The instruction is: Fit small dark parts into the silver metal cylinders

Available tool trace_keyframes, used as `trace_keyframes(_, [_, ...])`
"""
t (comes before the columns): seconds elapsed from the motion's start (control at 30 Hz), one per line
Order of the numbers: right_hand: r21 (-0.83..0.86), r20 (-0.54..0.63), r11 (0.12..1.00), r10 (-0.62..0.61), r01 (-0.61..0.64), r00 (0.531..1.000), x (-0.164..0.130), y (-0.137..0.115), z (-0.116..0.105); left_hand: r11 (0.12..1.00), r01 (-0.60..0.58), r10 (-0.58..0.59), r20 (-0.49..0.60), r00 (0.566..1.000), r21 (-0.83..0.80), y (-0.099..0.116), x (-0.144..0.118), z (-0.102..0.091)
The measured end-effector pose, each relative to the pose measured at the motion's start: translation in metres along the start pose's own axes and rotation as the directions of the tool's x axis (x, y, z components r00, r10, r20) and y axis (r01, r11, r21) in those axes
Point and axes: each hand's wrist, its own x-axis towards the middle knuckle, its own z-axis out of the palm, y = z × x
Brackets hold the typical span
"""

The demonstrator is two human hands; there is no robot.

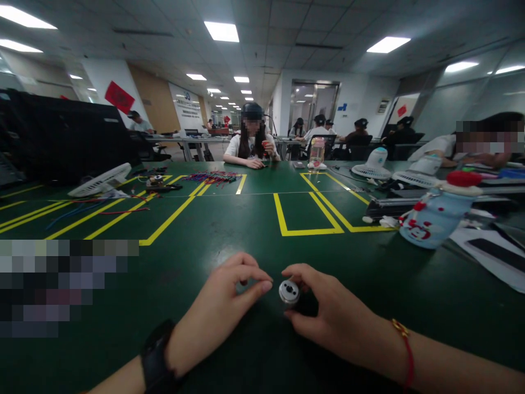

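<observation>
In front of me, a small silver cylinder, like a little electric motor (289,293), shows its round end face with dark holes. My right hand (328,298) curls around it from the right, with the thumb at its near side and the index finger at its far side. Just left of the motor is my left hand (229,290), its thumb and index finger pinched together and pointing at the motor. Whatever lies between those fingertips, if anything, is too small to make out. A dark watch is on the left wrist, a red bracelet on the right.
Yellow tape (311,232) marks the green table (229,221). A blue bottle (437,213) with a red top stands right, near white fan parts (371,164). Coloured wires (213,178) and another fan part (100,181) lie left. A person (252,142) sits opposite.
</observation>
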Motion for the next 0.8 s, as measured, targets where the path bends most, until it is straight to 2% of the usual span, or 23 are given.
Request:
trace_keyframes(0.07, [-0.006, -0.014, 1.000, -0.010, 0.009, 1.000, 0.000, 0.000, 0.001, 1.000, 0.013, -0.015, 0.080, 0.997, 0.017, -0.009, -0.003, 0.008])
trace_keyframes(0.17, [-0.007, -0.058, 1.000, -0.025, 0.025, 0.998, 0.001, -0.001, -0.001, 0.999, 0.010, -0.014, 0.118, 0.993, 0.034, -0.013, -0.005, 0.017])
trace_keyframes(0.23, [-0.047, -0.103, 0.999, -0.024, 0.019, 0.994, -0.001, 0.002, -0.012, 1.000, 0.018, -0.019, 0.124, 0.992, 0.004, -0.014, -0.006, 0.014])
trace_keyframes(0.3, [-0.150, -0.179, 0.988, 0.012, -0.040, 0.984, -0.008, 0.013, -0.031, 0.999, 0.033, -0.030, 0.113, 0.993, -0.027, -0.017, -0.009, 0.005])
trace_keyframes(0.37, [-0.276, -0.291, 0.947, 0.082, -0.166, 0.953, -0.022, 0.036, -0.056, 0.998, 0.059, -0.057, 0.087, 0.995, -0.029, -0.027, -0.015, -0.009])
trace_keyframes(0.47, [-0.381, -0.459, 0.823, 0.227, -0.421, 0.859, -0.052, 0.088, -0.095, 0.991, 0.130, -0.130, 0.064, 0.989, 0.004, -0.046, -0.026, -0.029])
trace_keyframes(0.53, [-0.402, -0.504, 0.741, 0.312, -0.538, 0.806, -0.071, 0.120, -0.115, 0.985, 0.173, -0.174, 0.063, 0.983, 0.014, -0.054, -0.032, -0.037])
trace_keyframes(0.6, [-0.422, -0.494, 0.698, 0.357, -0.578, 0.793, -0.082, 0.137, -0.127, 0.981, 0.192, -0.192, 0.068, 0.979, 0.007, -0.056, -0.035, -0.040])
trace_keyframes(0.63, [-0.453, -0.493, 0.685, 0.341, -0.571, 0.800, -0.083, 0.139, -0.129, 0.981, 0.193, -0.193, 0.070, 0.979, 0.000, -0.055, -0.035, -0.040])
trace_keyframes(0.7, [-0.559, -0.520, 0.647, 0.213, -0.519, 0.827, -0.077, 0.127, -0.124, 0.983, 0.185, -0.184, 0.079, 0.980, -0.008, -0.050, -0.035, -0.038])
trace_keyframes(0.77, [-0.673, -0.483, 0.628, 0.028, -0.391, 0.875, -0.062, 0.100, -0.106, 0.985, 0.175, -0.174, 0.092, 0.980, -0.002, -0.047, -0.034, -0.035])
trace_keyframes(0.8, [-0.703, -0.416, 0.648, -0.041, -0.293, 0.908, -0.053, 0.083, -0.093, 0.986, 0.169, -0.169, 0.096, 0.981, 0.006, -0.046, -0.034, -0.033])
